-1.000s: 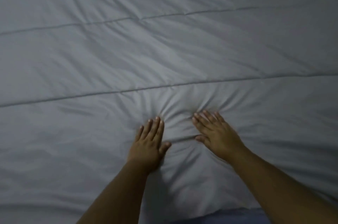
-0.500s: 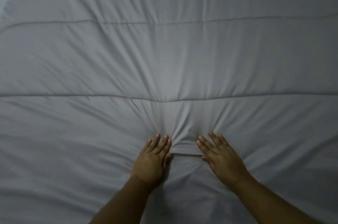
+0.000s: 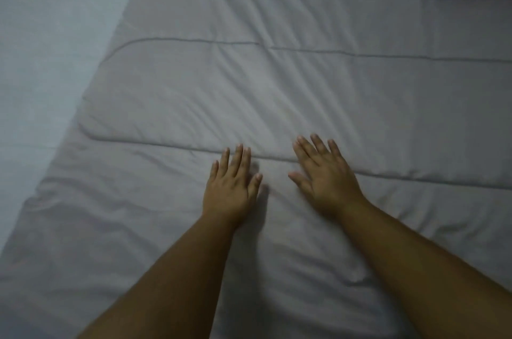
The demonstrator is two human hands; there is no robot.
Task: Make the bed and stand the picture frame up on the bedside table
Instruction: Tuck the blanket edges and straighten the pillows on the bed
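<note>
Hands flat on comforter (seams crosswise)

The bunched fold between the left hand and right hand is flattening as the hands are spreading apart on the comforter.

Matt grey cloth quilt — stitched, softly creased — beside a smoother pale sheet.

Both palms lie side by side on the duvet.
</note>
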